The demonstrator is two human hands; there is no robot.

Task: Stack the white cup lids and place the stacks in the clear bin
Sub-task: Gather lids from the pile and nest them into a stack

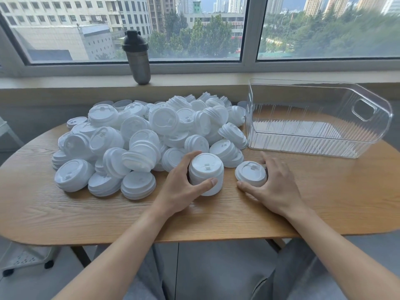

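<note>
A big heap of white cup lids (pixel 138 135) covers the left and middle of the wooden table (pixel 65 213). In front of the heap stands an upright stack of white lids (pixel 206 169); my left hand (pixel 184 187) grips it from the left, thumb across its front. Right of it lies a short stack of lids (pixel 251 173), and my right hand (pixel 275 187) curls round it from the right, thumb at its front. The clear bin (pixel 320 118) stands at the back right with nothing inside.
A dark shaker bottle (pixel 137 58) stands on the windowsill behind the heap. The table's front edge runs just below my wrists. A white perforated rack (pixel 23 256) sits on the floor at the lower left.
</note>
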